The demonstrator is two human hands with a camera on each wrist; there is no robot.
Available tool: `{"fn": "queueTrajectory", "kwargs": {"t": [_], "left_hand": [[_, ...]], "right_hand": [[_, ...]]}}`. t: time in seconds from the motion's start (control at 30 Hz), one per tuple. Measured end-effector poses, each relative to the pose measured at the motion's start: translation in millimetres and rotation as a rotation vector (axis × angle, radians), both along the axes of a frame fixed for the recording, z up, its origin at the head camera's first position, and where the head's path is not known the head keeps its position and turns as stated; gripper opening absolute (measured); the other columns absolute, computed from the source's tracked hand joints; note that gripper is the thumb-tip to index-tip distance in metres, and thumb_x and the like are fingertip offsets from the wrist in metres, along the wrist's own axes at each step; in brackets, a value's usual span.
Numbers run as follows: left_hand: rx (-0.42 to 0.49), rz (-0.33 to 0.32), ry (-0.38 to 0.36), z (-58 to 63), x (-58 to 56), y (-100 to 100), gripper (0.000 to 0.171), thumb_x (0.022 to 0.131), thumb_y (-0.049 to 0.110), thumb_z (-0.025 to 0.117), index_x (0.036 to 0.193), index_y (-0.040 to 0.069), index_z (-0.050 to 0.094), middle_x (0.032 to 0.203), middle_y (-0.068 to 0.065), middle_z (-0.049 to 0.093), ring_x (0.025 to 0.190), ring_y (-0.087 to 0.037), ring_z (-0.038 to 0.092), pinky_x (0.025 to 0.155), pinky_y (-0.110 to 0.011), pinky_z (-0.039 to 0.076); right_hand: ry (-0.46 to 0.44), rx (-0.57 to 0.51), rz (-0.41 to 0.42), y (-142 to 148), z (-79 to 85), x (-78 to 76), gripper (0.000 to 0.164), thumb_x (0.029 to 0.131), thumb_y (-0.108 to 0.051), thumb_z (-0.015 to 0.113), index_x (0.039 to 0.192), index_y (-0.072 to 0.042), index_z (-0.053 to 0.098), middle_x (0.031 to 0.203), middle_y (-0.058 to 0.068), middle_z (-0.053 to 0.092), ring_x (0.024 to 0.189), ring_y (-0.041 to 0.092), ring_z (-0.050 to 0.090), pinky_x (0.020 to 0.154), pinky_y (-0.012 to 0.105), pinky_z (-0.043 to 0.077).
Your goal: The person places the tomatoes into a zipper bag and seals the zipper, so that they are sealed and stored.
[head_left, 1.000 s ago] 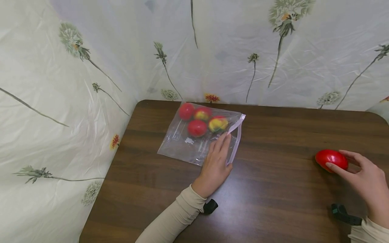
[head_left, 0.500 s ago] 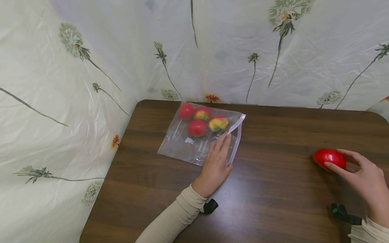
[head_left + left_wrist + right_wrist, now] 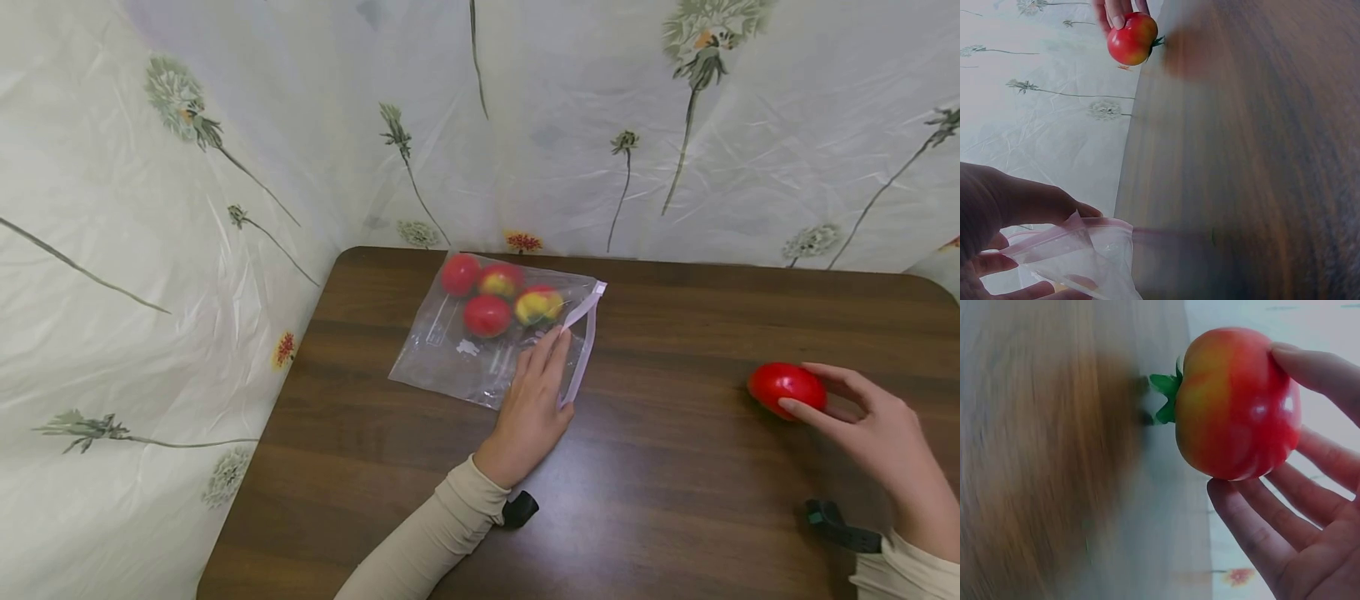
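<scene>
A clear zip bag point(image 3: 442, 367) lies on the table, its mouth edged with a pink strip point(image 3: 1107, 222). Several red and yellow fruits point(image 3: 487, 317) show inside it. My left hand point(image 3: 528, 408) grips the bag at its mouth, thumb tip point(image 3: 1088, 211) on the strip and fingers spread along the film. To the right, my right hand point(image 3: 873, 425) holds a red tomato point(image 3: 786, 388) between thumb and fingers, over the table. In the right wrist view this tomato point(image 3: 1241, 406) has a yellowish face with a green leafy calyx point(image 3: 1167, 394) turned toward the tabletop.
The brown wooden table point(image 3: 675, 500) has rounded far corners. Behind it and to the left hangs pale sheeting point(image 3: 555, 100) printed with dandelions. Each wrist wears a dark strap, such as the right one point(image 3: 843, 529).
My right hand has carried the tomato a little to the left, toward the bag. The left hand and the bag stay where they were.
</scene>
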State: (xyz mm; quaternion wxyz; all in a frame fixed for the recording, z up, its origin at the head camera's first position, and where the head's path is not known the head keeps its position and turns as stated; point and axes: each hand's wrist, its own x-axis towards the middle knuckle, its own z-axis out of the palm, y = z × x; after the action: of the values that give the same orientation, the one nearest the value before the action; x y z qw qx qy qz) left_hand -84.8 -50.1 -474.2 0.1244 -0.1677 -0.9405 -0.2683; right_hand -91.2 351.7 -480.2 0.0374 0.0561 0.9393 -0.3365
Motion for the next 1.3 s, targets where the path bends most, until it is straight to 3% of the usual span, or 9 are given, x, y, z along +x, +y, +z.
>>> {"fn": "queueTrajectory", "kwargs": {"t": [0.17,0.2,0.23,0.27,0.33,0.37,0.43,0.47,1.3], "left_hand": [[-0.003,0.001,0.0,-0.3,-0.1,0.7,0.094,0.074,0.007,0.087,0.157,0.007,0.042,0.161,-0.006,0.042,0.131,-0.027,0.051,0.101,-0.037,0.054],[-0.004,0.002,0.001,-0.3,-0.1,0.7,0.094,0.074,0.007,0.087,0.157,0.007,0.042,0.161,-0.006,0.042,0.131,-0.027,0.051,0.101,-0.037,0.054],[-0.005,0.002,0.001,-0.3,0.0,0.7,0.094,0.074,0.007,0.087,0.157,0.007,0.042,0.161,-0.006,0.042,0.131,-0.027,0.051,0.101,-0.037,0.054],[-0.007,0.003,0.004,-0.6,-0.1,0.7,0.094,0.074,0.007,0.087,0.157,0.007,0.042,0.161,-0.006,0.042,0.131,-0.027,0.051,0.102,-0.036,0.054],[-0.008,0.004,0.003,-0.7,0.0,0.7,0.095,0.074,0.007,0.087,0.157,0.008,0.041,0.161,-0.006,0.042,0.132,-0.027,0.051,0.102,-0.036,0.054],[-0.008,0.003,0.002,-1.0,0.0,0.7,0.095,0.074,0.007,0.087,0.157,0.008,0.041,0.161,-0.006,0.042,0.132,-0.027,0.051,0.102,-0.036,0.054],[-0.01,0.005,0.002,-1.2,0.1,0.5,0.095,0.074,0.007,0.087,0.157,0.008,0.041,0.161,-0.006,0.041,0.132,-0.027,0.051,0.102,-0.036,0.054],[-0.011,0.005,0.001,-1.4,0.1,0.4,0.095,0.074,0.007,0.087,0.157,0.008,0.041,0.161,-0.006,0.041,0.132,-0.027,0.051,0.102,-0.036,0.054],[0.001,-0.005,0.002,-0.9,-0.3,0.4,0.097,0.073,0.005,0.088,0.157,0.008,0.041,0.161,-0.006,0.041,0.132,-0.027,0.05,0.1,-0.038,0.055]], "right_hand": [[-0.008,-0.023,0.038,-8.9,1.5,-0.1,0.074,0.093,-0.037,0.077,0.151,-0.003,0.047,0.151,0.04,0.042,0.11,0.05,0.069,0.059,0.006,0.049],[-0.005,-0.026,0.045,-10.7,1.9,-0.1,0.074,0.093,-0.037,0.077,0.151,-0.003,0.047,0.151,0.04,0.043,0.104,0.038,0.075,0.059,0.006,0.049],[-0.002,-0.035,0.054,-12.5,2.4,-0.1,0.073,0.092,-0.036,0.077,0.15,-0.003,0.048,0.151,0.04,0.043,0.103,0.035,0.076,0.059,0.006,0.049],[0.001,-0.04,0.059,-14.5,2.9,-0.1,0.072,0.092,-0.036,0.078,0.15,-0.003,0.048,0.15,0.04,0.044,0.097,0.019,0.078,0.06,0.005,0.049],[0.007,-0.046,0.073,-18.5,3.8,-0.2,0.072,0.092,-0.036,0.078,0.148,-0.003,0.049,0.148,0.039,0.045,0.089,-0.012,0.066,0.061,0.004,0.049],[0.014,-0.059,0.084,-20.5,3.9,-0.3,0.071,0.091,-0.035,0.079,0.148,-0.003,0.05,0.147,0.039,0.046,0.088,-0.021,0.057,0.062,0.004,0.049],[0.02,-0.083,0.105,-24.1,4.7,-0.5,0.07,0.091,-0.032,0.079,0.148,-0.003,0.05,0.146,0.039,0.046,0.088,-0.025,0.054,0.063,0.004,0.049],[0.022,-0.088,0.113,-25.8,5.1,-0.6,0.069,0.091,-0.032,0.079,0.147,-0.004,0.051,0.146,0.038,0.046,0.088,-0.031,0.043,0.063,0.004,0.049],[0.094,-0.161,0.274,-83.2,17.5,-11.9,0.063,0.088,-0.028,0.083,0.142,-0.009,0.058,0.142,0.024,0.056,0.101,-0.027,0.048,0.076,0.003,0.05]]}}
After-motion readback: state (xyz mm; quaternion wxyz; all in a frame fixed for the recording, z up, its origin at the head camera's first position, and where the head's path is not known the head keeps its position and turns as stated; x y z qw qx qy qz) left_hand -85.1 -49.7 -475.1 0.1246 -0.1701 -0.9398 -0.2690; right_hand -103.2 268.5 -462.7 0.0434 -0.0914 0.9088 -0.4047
